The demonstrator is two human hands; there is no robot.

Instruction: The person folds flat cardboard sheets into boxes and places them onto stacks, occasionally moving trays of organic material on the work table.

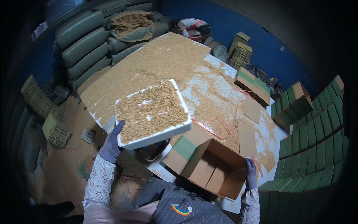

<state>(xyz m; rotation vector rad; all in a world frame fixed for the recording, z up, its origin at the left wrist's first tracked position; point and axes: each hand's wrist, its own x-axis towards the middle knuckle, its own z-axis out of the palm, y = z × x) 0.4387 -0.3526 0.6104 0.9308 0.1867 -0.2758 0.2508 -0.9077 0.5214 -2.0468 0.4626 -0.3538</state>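
Note:
My left hand (112, 143), in a grey-purple glove, grips the near left corner of a shallow white foam tray (162, 138). Loose brown sawdust-like shavings (149, 112) fill the tray, with a few white flecks on top. The tray is held tilted above the table's near edge. At the right, my gloved right hand (251, 173) holds the side wall of an open cardboard box (220, 152). That box has its mouth toward me, and its visible inside holds no goods. Its fingers are partly hidden by the wall. A green-banded carton (180, 154) lies against the box's left side.
The white table (194, 87) carries a broad bed of shavings (145, 63), pink straps (209, 128) and flat cardboard pieces (247, 140). Green cartons (313, 149) are stacked at right. Filled sacks (84, 37) and stacked moulded trays (56, 130) stand left. Another person (194, 28) bends at the back.

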